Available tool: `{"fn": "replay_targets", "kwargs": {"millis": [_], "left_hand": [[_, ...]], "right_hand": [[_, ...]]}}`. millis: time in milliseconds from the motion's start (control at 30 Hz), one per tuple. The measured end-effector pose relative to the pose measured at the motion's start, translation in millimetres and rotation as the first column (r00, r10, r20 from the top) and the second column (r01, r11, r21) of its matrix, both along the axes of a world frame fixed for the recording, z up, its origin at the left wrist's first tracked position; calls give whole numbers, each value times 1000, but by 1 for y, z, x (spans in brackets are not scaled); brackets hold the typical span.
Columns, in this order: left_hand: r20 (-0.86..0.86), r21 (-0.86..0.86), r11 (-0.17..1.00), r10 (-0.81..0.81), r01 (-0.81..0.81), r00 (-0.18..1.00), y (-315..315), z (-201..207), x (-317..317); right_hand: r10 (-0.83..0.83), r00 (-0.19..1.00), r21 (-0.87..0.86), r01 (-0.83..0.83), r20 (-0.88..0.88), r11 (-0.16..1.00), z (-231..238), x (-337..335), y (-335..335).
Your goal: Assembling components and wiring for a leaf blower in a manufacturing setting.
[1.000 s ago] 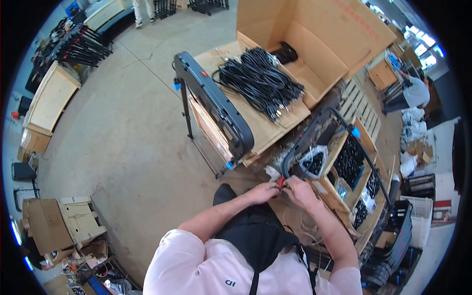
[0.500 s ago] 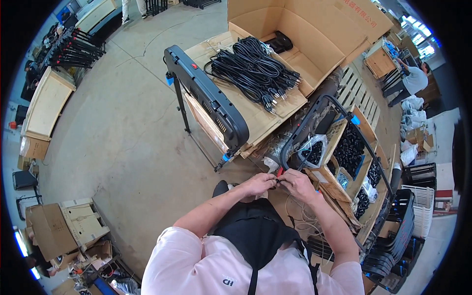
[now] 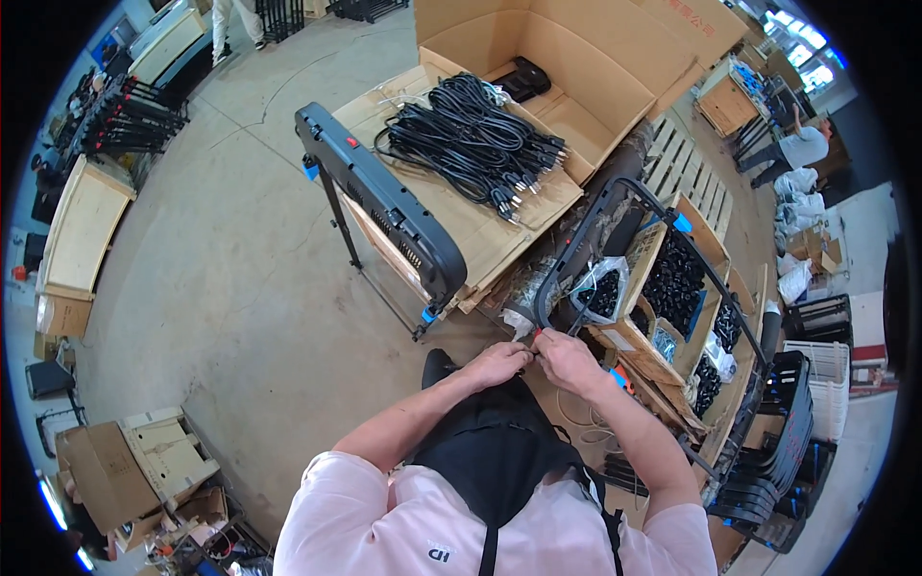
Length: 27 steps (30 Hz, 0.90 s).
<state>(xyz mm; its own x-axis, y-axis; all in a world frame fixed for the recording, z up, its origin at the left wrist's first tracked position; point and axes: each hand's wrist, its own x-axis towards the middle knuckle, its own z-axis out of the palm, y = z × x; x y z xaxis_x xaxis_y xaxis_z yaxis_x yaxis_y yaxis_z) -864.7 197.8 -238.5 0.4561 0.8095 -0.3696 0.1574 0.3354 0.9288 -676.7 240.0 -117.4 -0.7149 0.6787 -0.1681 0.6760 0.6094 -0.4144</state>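
Your left hand [image 3: 501,363], right hand [image 3: 569,361] and the black tube frame [image 3: 545,292] sit a little farther left in view than a second ago; your hands meet just below the frame's near corner, fingers curled in tip to tip; I cannot tell what they grip, though a red piece [image 3: 538,333] shows at your right fingertips, by that corner; within the frame's outline, a wooden bin [image 3: 651,359] holds black parts [image 3: 677,276]; left of the frame stands a black panel [image 3: 379,197]; beyond it, black cables [image 3: 471,139] lie on cardboard [image 3: 519,240].
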Motion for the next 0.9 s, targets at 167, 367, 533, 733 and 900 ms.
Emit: {"fn": "replay_targets", "kwargs": {"millis": [167,367,533,733,900], "left_hand": [[-175,42,998,-45,53,984,6,31,-2],[-340,54,998,-5,25,941,4,17,3],[-305,62,996,-40,61,951,-5,12,-14],[-64,-17,973,-232,232,971,19,30,29],[-11,-239,971,8,-10,1000,-8,0,-15]], "right_hand": [[-135,988,8,136,-78,991,-20,8,-21],[-677,725,-373,598,-126,710,-18,5,-82],[-772,577,-306,810,267,500,-109,1,-55],[-930,322,334,869,176,364,-398,90,-14],[-733,486,-8,836,475,549,-251,13,-16]]}}
